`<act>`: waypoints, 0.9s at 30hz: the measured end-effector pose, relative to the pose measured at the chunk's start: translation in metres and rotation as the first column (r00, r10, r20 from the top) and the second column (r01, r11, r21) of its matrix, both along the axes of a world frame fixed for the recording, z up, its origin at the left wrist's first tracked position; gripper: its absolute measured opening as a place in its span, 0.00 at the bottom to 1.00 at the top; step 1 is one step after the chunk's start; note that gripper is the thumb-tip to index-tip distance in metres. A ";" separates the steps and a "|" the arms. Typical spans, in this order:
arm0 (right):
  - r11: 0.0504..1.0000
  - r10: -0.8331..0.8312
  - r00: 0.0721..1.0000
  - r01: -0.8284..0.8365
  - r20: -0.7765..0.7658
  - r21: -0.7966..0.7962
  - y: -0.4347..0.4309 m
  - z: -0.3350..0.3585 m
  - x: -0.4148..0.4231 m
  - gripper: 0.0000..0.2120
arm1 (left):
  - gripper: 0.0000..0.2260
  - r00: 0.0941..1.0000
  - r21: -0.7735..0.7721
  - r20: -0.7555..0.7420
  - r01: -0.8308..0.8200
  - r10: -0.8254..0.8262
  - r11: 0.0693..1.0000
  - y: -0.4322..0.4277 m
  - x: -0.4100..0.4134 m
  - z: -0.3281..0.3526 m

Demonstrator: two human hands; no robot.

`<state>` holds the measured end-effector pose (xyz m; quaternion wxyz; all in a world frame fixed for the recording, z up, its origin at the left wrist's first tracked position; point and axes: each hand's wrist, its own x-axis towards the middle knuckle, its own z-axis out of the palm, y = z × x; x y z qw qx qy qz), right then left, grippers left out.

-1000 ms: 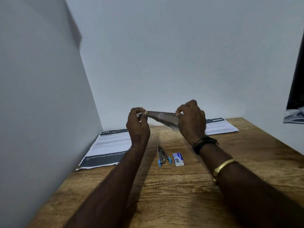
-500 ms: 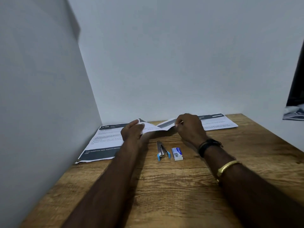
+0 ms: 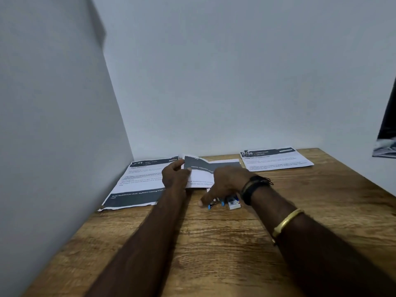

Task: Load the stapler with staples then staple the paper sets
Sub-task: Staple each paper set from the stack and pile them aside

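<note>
The left hand (image 3: 175, 176) pinches the near-left edge of the middle paper set (image 3: 205, 169), thumb curled over sheets that bow upward instead of lying flat. The right hand (image 3: 225, 183) reaches down beside it with fingers stretched out and loose. It grips nothing that shows, though motion blur softens the fingertips. Just under those fingers lies the stapler (image 3: 212, 204), its blue tips poking out. The staple box (image 3: 234, 203) sits touching or nearly touching it, below the right wrist. Another paper set (image 3: 139, 181) lies flat beyond the left hand, and a third (image 3: 276, 160) lies well apart past the right hand, all on the wooden surface (image 3: 214, 254).

The stapler looks not yet loaded. The risk I see is crowding. The reaching fingers could knock the box and spill staples, or push the stapler under the lifted sheets. A one-handed pinch may also let the pages slip out of line.
</note>
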<state>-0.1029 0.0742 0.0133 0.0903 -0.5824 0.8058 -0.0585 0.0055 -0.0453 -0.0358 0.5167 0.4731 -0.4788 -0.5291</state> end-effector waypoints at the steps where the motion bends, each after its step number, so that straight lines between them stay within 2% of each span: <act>1: 1.000 0.001 1.000 -0.001 0.001 0.001 -0.002 -0.001 0.000 0.32 | 0.21 1.000 -0.004 0.014 0.028 -0.028 1.000 0.000 0.001 0.000; 3: 1.000 0.001 0.999 -0.002 0.034 0.018 -0.004 0.000 -0.001 0.27 | 0.24 0.997 -0.004 0.044 0.065 -0.065 0.998 -0.001 0.003 0.000; 6: 0.999 -0.008 0.974 0.000 0.228 0.035 -0.006 0.002 -0.007 0.17 | 0.24 0.996 0.004 0.075 0.055 -0.055 0.998 -0.002 0.006 -0.001; 9: 0.997 -0.011 0.885 -0.027 0.465 0.073 -0.003 0.004 -0.020 0.14 | 0.21 0.998 0.008 0.054 0.008 -0.008 1.000 -0.001 0.008 -0.001; 13: 0.980 -0.040 0.763 -0.097 0.645 0.175 0.002 0.009 -0.035 0.13 | 0.21 0.999 0.000 0.043 -0.016 0.016 1.000 -0.001 0.010 -0.002; 16: 0.992 -0.008 0.635 -0.090 0.772 0.084 0.003 0.010 -0.044 0.09 | 0.22 0.996 -0.039 0.084 -0.003 0.006 0.999 0.000 0.010 -0.002; 19: 0.997 0.047 0.473 -0.070 0.880 -0.015 -0.001 0.008 -0.046 0.09 | 0.22 0.992 -0.099 0.121 0.055 -0.043 0.994 0.001 0.010 -0.002; 25: 0.963 0.240 0.137 0.092 0.961 -0.254 -0.017 -0.003 -0.039 0.11 | 0.08 0.998 -0.216 0.024 0.066 -0.062 0.974 0.011 0.011 0.000; 27: 0.926 0.311 0.123 0.183 0.942 -0.330 -0.023 -0.007 -0.037 0.08 | 0.11 0.997 -0.239 0.026 0.077 -0.073 0.968 0.010 0.013 0.000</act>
